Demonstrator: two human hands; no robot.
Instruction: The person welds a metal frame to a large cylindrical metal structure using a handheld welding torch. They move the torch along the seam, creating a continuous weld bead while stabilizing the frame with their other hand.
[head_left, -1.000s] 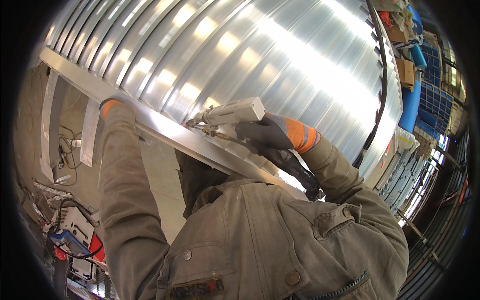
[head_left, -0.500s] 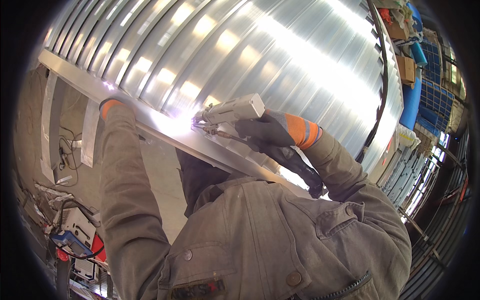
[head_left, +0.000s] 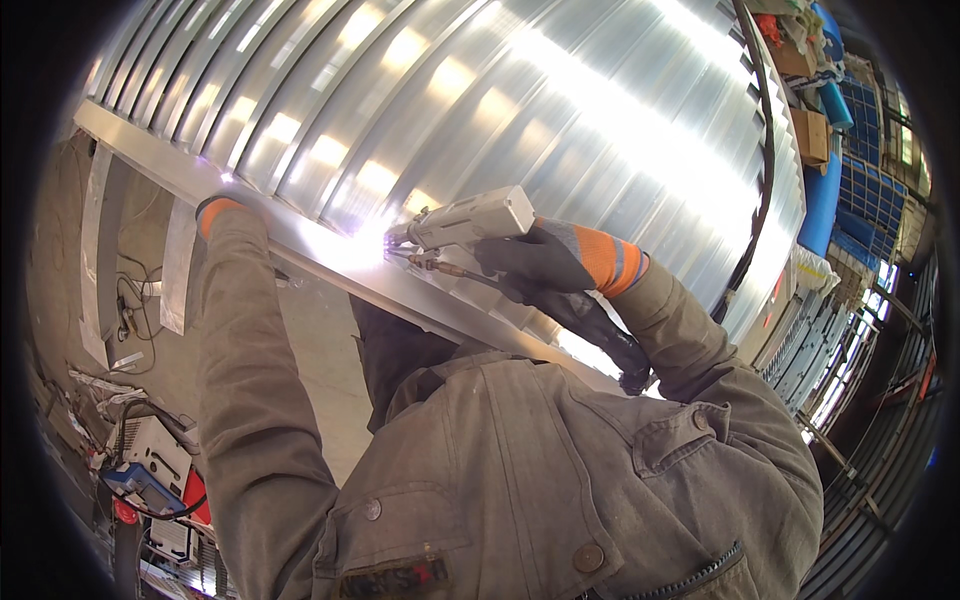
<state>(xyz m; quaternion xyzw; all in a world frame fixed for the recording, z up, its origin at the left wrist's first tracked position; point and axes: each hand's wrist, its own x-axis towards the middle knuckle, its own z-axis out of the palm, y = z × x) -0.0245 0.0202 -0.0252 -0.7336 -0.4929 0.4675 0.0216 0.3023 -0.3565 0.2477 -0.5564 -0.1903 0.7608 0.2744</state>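
Note:
A welding torch (head_left: 470,226) with a pale, boxy body is in my right hand (head_left: 535,262), which wears a black and orange glove. The torch's tip points left at a glaring white-violet arc (head_left: 362,242). This arc burns where the ribbed metal panel (head_left: 430,130) meets a long metal edge beam (head_left: 160,160). On that beam, left of the arc, rests my left hand (head_left: 222,207). Only its orange cuff and a dark bit of glove show, and its fingers are hidden. A thick black hose (head_left: 632,372) hangs below my right hand.
A black cable (head_left: 765,150) runs along the panel's right side. Metal legs or strips (head_left: 100,250) reach down from the beam at left. Machine boxes (head_left: 155,450) stand on the floor at lower left. Cardboard boxes (head_left: 810,137) and blue rolls (head_left: 822,200) are stacked at far right.
The torch and my right hand have shifted very slightly to the right. The arc keeps burning at nearly the same spot, and my left hand stays on the beam.

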